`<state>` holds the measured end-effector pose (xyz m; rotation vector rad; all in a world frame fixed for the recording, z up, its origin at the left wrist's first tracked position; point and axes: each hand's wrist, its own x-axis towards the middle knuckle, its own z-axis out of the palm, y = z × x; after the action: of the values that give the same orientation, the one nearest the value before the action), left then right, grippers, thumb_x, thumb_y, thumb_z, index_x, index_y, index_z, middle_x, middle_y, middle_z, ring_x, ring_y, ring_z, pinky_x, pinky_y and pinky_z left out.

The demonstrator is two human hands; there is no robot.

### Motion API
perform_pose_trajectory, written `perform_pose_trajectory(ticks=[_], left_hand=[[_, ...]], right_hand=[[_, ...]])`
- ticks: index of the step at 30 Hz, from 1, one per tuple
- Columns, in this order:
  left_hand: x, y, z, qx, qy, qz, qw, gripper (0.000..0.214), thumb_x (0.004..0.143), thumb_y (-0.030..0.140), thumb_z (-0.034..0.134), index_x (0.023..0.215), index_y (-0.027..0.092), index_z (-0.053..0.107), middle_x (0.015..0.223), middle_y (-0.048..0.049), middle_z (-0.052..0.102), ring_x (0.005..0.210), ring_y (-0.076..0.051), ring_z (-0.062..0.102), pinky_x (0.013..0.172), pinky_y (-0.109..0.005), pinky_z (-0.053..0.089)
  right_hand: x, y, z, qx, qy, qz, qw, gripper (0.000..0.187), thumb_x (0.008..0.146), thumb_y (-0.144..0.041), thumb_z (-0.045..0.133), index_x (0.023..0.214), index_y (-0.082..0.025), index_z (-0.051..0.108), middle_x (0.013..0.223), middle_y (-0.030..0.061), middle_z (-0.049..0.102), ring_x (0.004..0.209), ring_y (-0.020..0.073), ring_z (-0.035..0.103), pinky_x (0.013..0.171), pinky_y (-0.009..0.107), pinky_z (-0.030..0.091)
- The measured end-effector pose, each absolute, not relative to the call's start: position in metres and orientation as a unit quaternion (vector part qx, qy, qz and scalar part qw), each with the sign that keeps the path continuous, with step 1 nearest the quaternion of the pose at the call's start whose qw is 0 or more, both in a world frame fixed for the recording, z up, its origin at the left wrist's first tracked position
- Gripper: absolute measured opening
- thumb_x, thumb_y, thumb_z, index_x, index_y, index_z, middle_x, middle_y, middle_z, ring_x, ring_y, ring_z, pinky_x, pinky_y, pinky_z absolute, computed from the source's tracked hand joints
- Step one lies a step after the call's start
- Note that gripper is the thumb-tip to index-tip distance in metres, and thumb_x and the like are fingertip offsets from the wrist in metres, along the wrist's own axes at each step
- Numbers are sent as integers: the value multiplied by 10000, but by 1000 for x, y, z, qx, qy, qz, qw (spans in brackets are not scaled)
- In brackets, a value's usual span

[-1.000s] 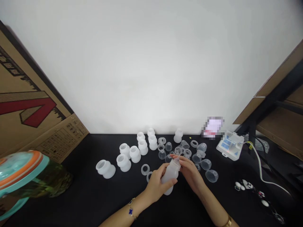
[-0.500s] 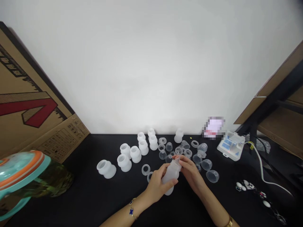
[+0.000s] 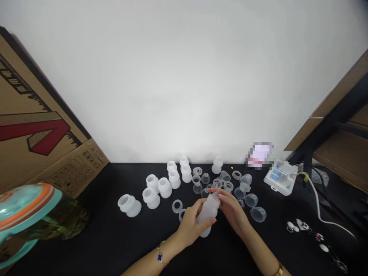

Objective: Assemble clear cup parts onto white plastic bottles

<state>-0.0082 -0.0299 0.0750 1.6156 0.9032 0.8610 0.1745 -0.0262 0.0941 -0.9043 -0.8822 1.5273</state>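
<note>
My left hand [image 3: 189,226] is wrapped round the body of a translucent white baby bottle [image 3: 208,210], which leans with its neck up and to the right. At the bottle's top, the fingers of my right hand [image 3: 233,211] close on the collar and clear teat, partly hiding them. Just left of my left hand lie clear collar rings [image 3: 177,206], one of them partly covered by the hand. Beyond my right hand are several clear dome caps [image 3: 251,200] and more rings and teats in a loose cluster.
Several short white bottle bodies [image 3: 165,187] stand at the centre left, one [image 3: 129,205] tilted. Another [image 3: 217,165] is near the wall. A teal-lidded jug [image 3: 43,214] and a carton [image 3: 46,126] are left. On the right are a white plastic case [image 3: 281,177], a cable [image 3: 317,203] and a beaded strap [image 3: 317,237].
The fingers of my right hand have shifted slightly at the bottle's top. My left hand and the bottle stay in nearly the same place.
</note>
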Motion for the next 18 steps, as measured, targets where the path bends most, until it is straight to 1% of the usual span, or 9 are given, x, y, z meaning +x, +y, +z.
perform_pose_trajectory(ticks=[4,9,15,18], left_hand=[[-8,-30,75,678,380,359,516,510,826,490,702,1211,173,593,745,6,607,639,-149,498,576,-230,321],[-8,-30,75,678,375,363,518,503,828,472,709,1216,174,591,745,12,603,632,-141,486,575,-230,316],[-8,-30,75,678,371,363,520,510,830,475,704,1221,169,587,760,2,611,644,-146,498,581,-234,329],[-8,-29,75,680,379,361,514,519,826,476,710,1222,165,586,732,11,591,624,-137,479,568,-231,316]], right_hand=[[175,-26,92,-380,-364,644,555,234,788,-384,731,947,-222,788,1201,100,700,1126,319,575,920,420,441],[175,-26,92,-381,-364,643,556,199,784,-385,743,889,-220,781,1165,99,702,1072,308,579,884,407,447],[175,-26,90,-372,-368,644,558,151,830,-335,707,904,-214,760,1129,83,691,1019,266,569,867,374,449],[174,-26,89,-371,-369,644,559,134,849,-327,696,907,-219,748,1118,68,685,970,241,570,844,354,451]])
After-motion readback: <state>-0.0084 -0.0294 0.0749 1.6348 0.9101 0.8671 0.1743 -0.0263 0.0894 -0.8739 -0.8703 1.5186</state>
